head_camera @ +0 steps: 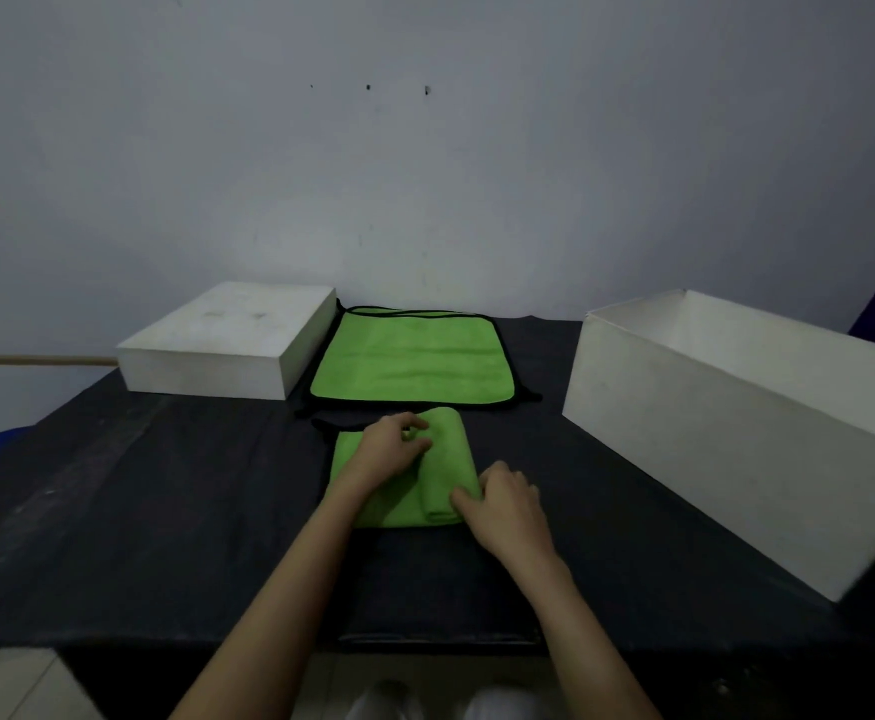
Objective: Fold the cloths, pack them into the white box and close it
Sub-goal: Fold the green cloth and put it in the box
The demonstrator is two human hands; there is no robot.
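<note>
A green cloth [399,506] lies partly folded in the middle of the table, its right side turned over into a thick strip. My left hand [391,446] pinches the far end of that strip. My right hand [503,498] grips the strip's near right edge. Behind it a stack of flat green cloths [409,361] with black borders lies spread out. An open white box [726,433] stands at the right, its inside empty as far as I see. The white lid [227,340] lies upside-up at the far left.
A black cloth covers the table [139,511], whose front edge runs near the bottom of the view. A grey wall rises just behind the table. A wooden rod [35,361] sticks out at the far left.
</note>
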